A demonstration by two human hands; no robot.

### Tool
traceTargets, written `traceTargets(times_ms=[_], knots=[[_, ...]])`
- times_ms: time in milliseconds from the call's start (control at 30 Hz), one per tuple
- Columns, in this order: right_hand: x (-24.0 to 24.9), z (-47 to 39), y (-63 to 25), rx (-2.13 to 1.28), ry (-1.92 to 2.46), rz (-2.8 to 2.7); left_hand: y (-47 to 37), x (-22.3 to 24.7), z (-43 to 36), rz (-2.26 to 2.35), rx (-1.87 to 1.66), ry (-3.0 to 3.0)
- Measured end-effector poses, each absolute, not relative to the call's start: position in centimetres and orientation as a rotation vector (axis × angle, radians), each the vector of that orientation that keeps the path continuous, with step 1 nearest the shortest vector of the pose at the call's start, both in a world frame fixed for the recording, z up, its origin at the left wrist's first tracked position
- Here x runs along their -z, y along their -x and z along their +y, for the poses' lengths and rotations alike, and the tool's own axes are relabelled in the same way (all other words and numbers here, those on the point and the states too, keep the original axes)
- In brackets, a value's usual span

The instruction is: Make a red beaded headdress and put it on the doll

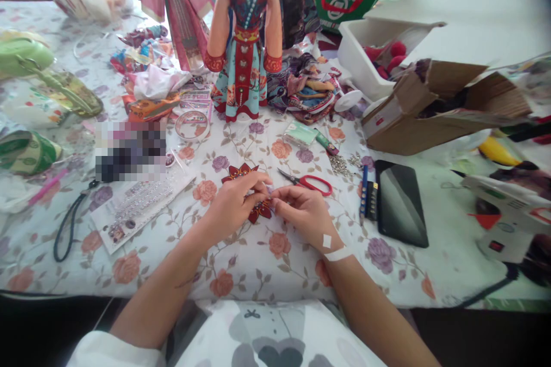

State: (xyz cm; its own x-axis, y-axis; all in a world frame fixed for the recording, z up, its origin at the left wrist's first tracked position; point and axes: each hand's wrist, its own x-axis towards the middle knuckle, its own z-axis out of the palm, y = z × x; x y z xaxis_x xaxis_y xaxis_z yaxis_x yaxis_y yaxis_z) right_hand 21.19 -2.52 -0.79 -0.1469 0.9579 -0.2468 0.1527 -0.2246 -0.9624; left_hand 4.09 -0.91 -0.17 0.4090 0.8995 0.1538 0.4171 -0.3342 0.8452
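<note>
A dark red petal-edged fabric piece (260,215) with gold trim and small beads lies on the flowered tablecloth, partly hidden under my fingers. My left hand (235,202) rests over it, thumb and fingers brought together at its middle. Right beside it, my right hand (303,209) pinches at the piece's right edge, fingertips almost meeting those of the left. What sits between the fingertips is too small to make out. Just beyond my right hand lie red-handled scissors (316,184), their blades pointing left.
A doll in a robe (247,40) stands ahead. On the right are a black tablet (401,203), a cardboard box (413,132), a white foam box (365,63) and a sewing machine (501,218). A tape roll (192,126) and bead-strip sheet (142,206) lie left.
</note>
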Motion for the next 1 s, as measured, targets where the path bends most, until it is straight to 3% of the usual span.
traceTargets(times_ms=[1000], knots=[[0.66, -2.59, -21.06, -1.484, 1.401, -1.255, -4.01, 0.25, -0.77, 1.107, -0.831, -1.922]])
